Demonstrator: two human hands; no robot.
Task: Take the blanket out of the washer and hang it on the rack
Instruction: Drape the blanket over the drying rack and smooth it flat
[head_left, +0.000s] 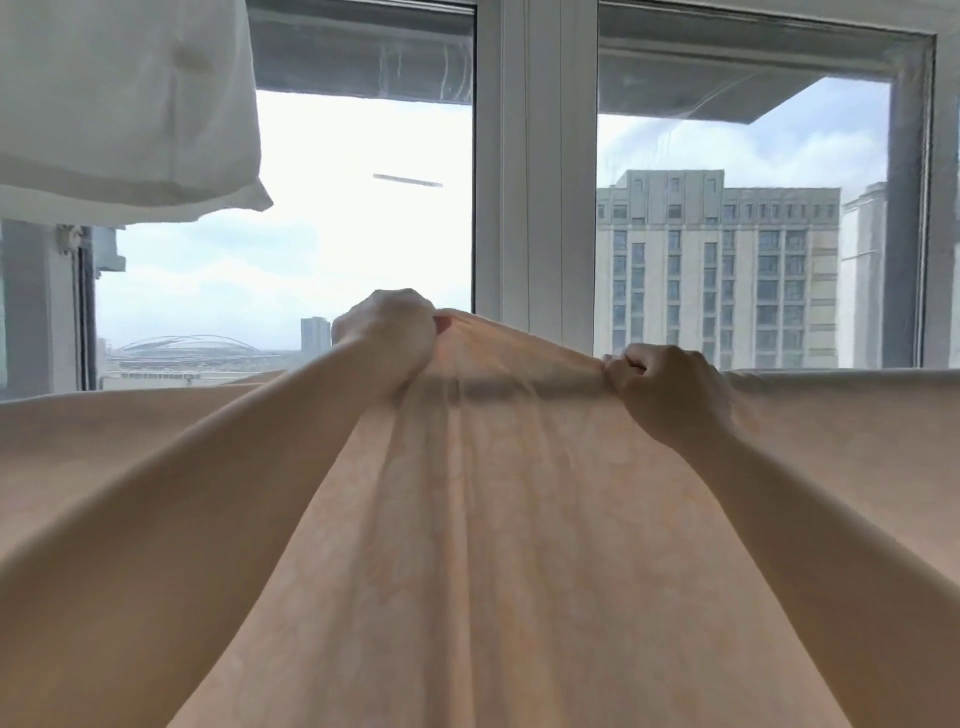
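A pale peach blanket (483, 519) with a faint pattern spreads across the whole lower half of the view, draped over something at its top edge that the cloth hides. My left hand (387, 330) grips a bunched fold at the top of the blanket, left of centre. My right hand (667, 384) grips the same top edge further right and a little lower. Between the two hands the cloth is pulled taut, and folds run down from it towards me. The rack and the washer are not visible.
A white pillowcase or cloth (124, 104) hangs at the upper left. Right behind the blanket stands a large window with a white centre frame (535, 171), with a tall building (717, 270) outside.
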